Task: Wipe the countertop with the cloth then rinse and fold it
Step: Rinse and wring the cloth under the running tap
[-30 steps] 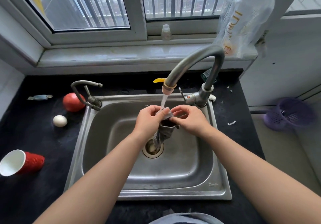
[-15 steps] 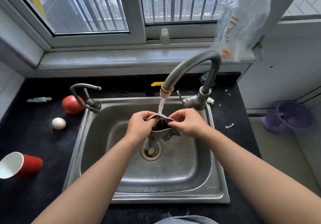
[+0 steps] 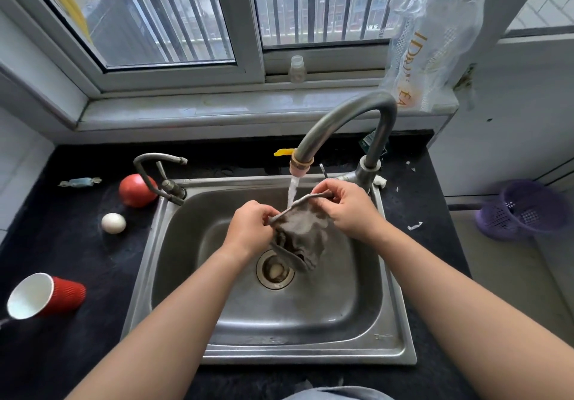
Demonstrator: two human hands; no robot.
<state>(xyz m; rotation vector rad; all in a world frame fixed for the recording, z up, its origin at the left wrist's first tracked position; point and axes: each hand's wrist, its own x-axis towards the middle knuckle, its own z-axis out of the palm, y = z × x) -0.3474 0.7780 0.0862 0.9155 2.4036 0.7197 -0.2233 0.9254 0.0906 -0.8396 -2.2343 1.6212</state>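
Over the steel sink (image 3: 310, 354), the left hand (image 3: 248, 229) and right hand (image 3: 348, 210) pinch the wet grey cloth (image 3: 302, 235) by its 2 top corners under the running tap (image 3: 341, 114), and beyond, the plastic bag (image 3: 435, 42) has gold lettering that perhaps reads "IDR… EA".

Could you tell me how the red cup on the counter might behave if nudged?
The red cup lies on its side, so it would probably roll, curving since it tapers. Its ribbed wall looks like paper: likely light and easily crushed.
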